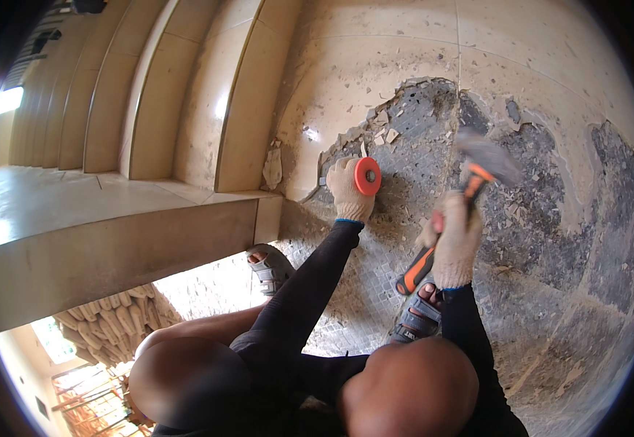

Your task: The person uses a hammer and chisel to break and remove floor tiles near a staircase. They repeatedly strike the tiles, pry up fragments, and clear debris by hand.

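My left hand (349,191), in a cream knit glove, is closed around a chisel with a round red hand guard (368,176). The guard's grey metal centre faces right; the fist hides most of the shaft. It rests low at the ragged edge of the broken tile (346,138). To the right, my right hand (457,244), gloved too, grips a hammer by its orange and black handle (416,271). The hammer head (488,156) is raised past the fist, blurred by motion, and apart from the chisel.
Tiled stairs (200,95) rise at the left, above a ledge (128,255). Loose tile chips (392,136) lie over the bare grey floor (426,116). My sandalled feet (270,269) are close to the work. Stacked wooden poles (117,320) show at lower left.
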Tool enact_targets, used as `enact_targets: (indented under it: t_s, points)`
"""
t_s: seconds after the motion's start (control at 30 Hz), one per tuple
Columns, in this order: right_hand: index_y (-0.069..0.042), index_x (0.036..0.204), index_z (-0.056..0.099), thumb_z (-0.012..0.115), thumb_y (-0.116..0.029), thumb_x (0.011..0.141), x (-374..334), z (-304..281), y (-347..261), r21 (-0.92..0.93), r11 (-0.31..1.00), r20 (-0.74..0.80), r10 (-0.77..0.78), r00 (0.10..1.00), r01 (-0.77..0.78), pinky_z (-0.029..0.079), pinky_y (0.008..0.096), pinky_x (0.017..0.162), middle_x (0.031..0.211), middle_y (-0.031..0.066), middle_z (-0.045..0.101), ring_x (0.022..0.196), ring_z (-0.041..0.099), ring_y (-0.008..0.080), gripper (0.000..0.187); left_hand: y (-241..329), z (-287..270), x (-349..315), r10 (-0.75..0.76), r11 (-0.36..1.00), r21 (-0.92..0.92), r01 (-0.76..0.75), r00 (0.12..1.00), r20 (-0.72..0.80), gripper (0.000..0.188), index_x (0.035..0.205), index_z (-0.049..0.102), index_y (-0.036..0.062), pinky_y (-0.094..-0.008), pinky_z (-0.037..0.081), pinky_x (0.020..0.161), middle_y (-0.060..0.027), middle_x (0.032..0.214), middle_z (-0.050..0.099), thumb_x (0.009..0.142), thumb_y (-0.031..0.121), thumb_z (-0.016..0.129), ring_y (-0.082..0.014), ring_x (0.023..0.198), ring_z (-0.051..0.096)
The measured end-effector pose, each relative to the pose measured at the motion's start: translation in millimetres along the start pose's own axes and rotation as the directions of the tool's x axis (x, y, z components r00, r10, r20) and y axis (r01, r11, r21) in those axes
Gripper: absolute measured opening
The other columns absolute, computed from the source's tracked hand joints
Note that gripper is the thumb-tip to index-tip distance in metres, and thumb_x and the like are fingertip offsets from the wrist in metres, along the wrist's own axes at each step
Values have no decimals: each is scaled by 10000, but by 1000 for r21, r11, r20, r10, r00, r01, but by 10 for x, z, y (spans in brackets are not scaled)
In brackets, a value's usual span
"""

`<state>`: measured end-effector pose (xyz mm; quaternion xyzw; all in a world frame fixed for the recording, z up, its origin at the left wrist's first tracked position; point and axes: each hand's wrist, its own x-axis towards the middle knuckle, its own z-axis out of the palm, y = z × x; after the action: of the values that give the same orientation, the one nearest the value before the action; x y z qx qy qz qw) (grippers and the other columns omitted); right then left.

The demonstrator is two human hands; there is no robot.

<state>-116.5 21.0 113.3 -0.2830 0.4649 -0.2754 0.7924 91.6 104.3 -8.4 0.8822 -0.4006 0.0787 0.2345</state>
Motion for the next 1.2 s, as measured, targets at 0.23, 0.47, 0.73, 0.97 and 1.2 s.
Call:
enact_targets:
  t_s: [0.23, 0.47, 0.73, 0.97, 1.2]
  points:
    - [-59, 826, 569, 699, -362, 1035, 48, 364, 632, -546, 830, 66, 184, 981, -119, 460, 344, 478, 675, 23, 556, 494, 570, 146, 391, -18, -56, -16, 28, 1000, -16, -26, 988, 149, 366, 1227, 735, 142, -510, 472, 994, -129, 1215, 692, 871, 203, 794, -384, 1164, 614]
    - [-107, 841, 503, 663, -376, 1028, 68, -63, -70, 34, 997, -101, 72, 992, -69, 479, 352, 480, 682, -20, 478, 489, 488, 115, 365, -46, -268, 118, 111, 994, -11, -111, 969, 222, 322, 1153, 784, 132, -519, 502, 1017, -148, 1215, 745, 838, 198, 804, -404, 1155, 667]
    - [-66, 905, 615, 696, -348, 1021, 19, 278, 751, -173, 912, 126, 396, 910, -373, 425, 317, 484, 696, -14, 541, 532, 520, 100, 316, 20, -430, 198, 120, 993, -33, -117, 914, 387, 333, 1188, 786, 88, -517, 562, 974, -181, 1178, 762, 857, 115, 760, -435, 1101, 694]
    - [-174, 743, 450, 662, -389, 1027, 163, -189, -22, 199, 980, -219, 38, 975, 6, 402, 340, 462, 621, -51, 428, 469, 449, 114, 414, 48, -439, 206, 125, 990, 12, -140, 916, 380, 345, 1210, 782, 103, -514, 571, 965, -178, 1186, 760, 865, 115, 760, -430, 1092, 699]
    - [-56, 1015, 640, 685, -385, 1016, 48, 300, 773, -319, 873, 79, 412, 908, -368, 478, 364, 489, 664, -31, 497, 516, 533, 129, 332, 29, -427, 204, 120, 989, 31, -145, 907, 403, 348, 1208, 779, 109, -523, 571, 960, -178, 1184, 757, 861, 143, 782, -428, 1083, 702]
